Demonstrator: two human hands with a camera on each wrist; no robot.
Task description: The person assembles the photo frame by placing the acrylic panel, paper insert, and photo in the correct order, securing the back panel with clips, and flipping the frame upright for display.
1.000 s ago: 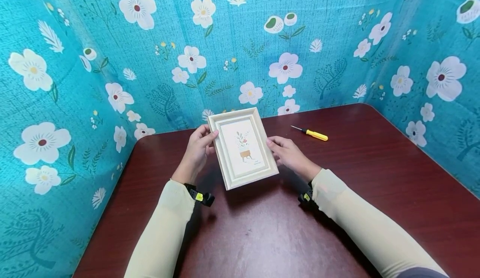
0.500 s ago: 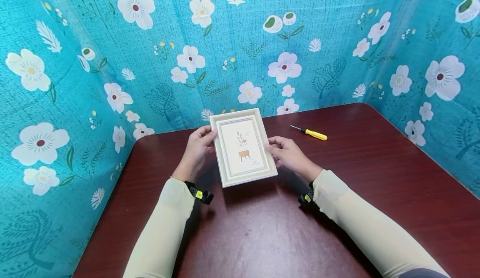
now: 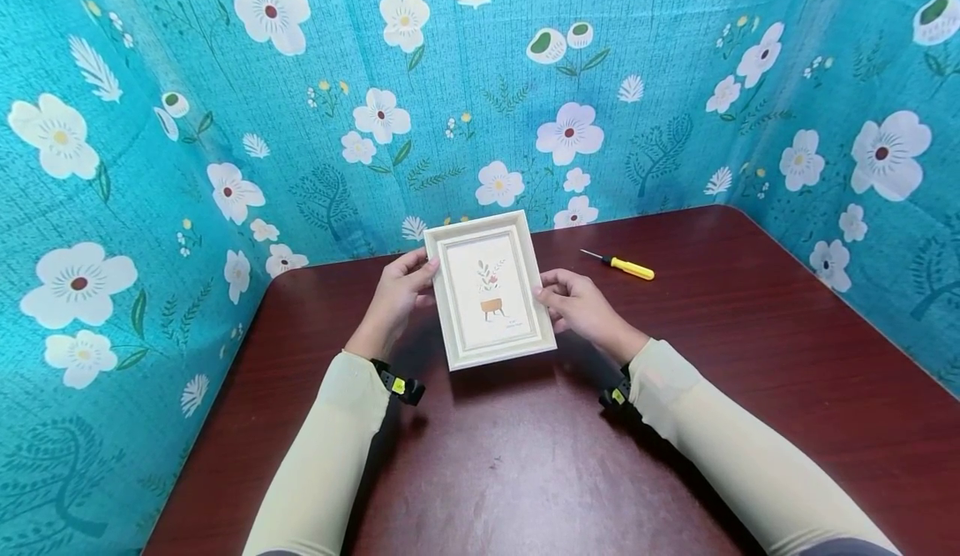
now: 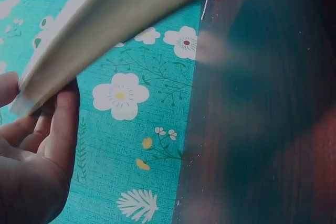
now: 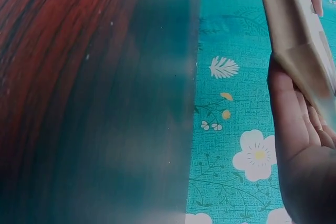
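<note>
A cream picture frame (image 3: 491, 356) with a small potted-plant print is held up above the table, slightly tilted, its picture side toward the head camera. My left hand (image 3: 397, 293) grips its left edge, thumb on the front and fingers behind. On the opposite edge, my right hand (image 3: 585, 310) pinches the frame with the thumb in front. The left wrist view shows the frame's side (image 4: 105, 30) between thumb and fingers of the left hand (image 4: 39, 166). In the right wrist view, fingers of the right hand (image 5: 304, 140) lie behind the frame's edge (image 5: 294, 30).
A screwdriver (image 3: 630, 268) with a yellow and black handle lies at the back right of the dark red wooden table (image 3: 495, 464). Blue flowered cloth (image 3: 450, 64) stands behind and along both sides of the table.
The frame has turned a little and shifted slightly to the right, its lower edge rising a bit. Both hands have kept their grip on it. The screwdriver lies where it was.
</note>
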